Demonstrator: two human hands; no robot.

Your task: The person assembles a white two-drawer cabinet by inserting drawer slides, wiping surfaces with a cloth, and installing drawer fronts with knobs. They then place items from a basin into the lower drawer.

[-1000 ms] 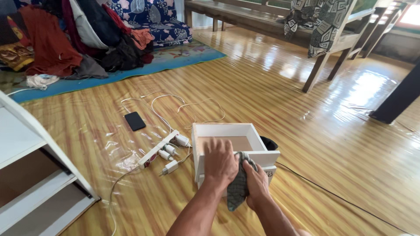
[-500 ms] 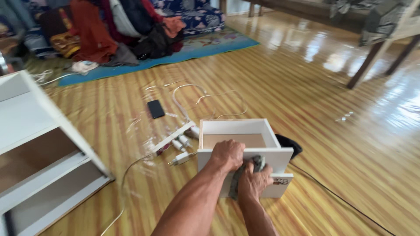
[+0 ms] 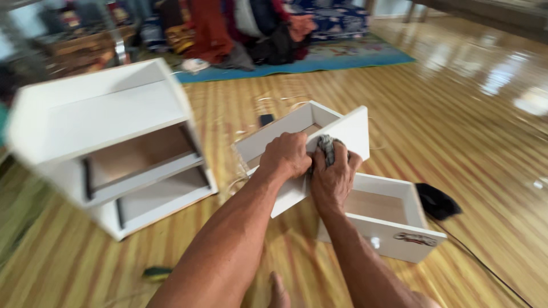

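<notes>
A glossy floor (image 3: 456, 131) of yellow wooden boards fills the view. Nearest, a bare foot (image 3: 278, 292) shows at the bottom edge, with a small dark tool (image 3: 157, 274) lying to its left. Above it, the left hand (image 3: 287, 155) is clenched around the side wall of a white drawer (image 3: 342, 128) held tilted off the floor, while the right hand (image 3: 332, 177) presses a grey cloth (image 3: 327, 146) against the drawer's front panel, fingers curled over the cloth. Just right, a second white drawer (image 3: 394, 231) rests on the floor, a black object (image 3: 436, 201) beside it. To the left stands a white cabinet (image 3: 108, 142) with open slots. Far back, heaped clothes (image 3: 251, 28) lie on a blue mat (image 3: 342, 57).
</notes>
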